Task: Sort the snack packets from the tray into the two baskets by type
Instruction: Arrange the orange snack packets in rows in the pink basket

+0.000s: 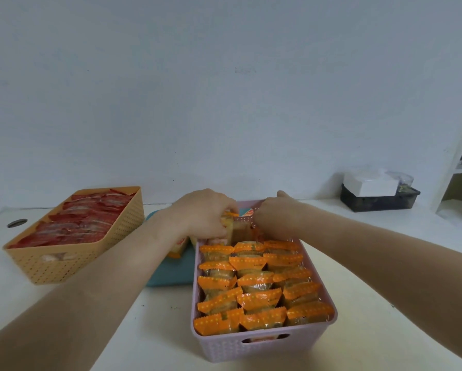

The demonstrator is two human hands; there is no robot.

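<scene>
Left basket: tan perforated plastic basket (72, 263), left of frame, full of red foil snack packets (82, 223) in rows.
Right basket: lilac perforated plastic basket (264, 344), lower centre, packed with rows of orange-sealed clear snack packets (254, 293); room only at its far end.
Tray: teal flat tray (171, 274) on the white desk (165, 317), between the baskets; one pale leftover packet (180, 246) shows, others may be hidden under the hands.
Left hand (208, 212): grip closed round an orange-sealed packet (235, 228) at the lilac basket's far end.
Right hand (275, 218): fingers curled down at the same spot; cannot tell whether the grip holds anything.
Progress: judged nearly finished, with a last few packets to seat.
</scene>
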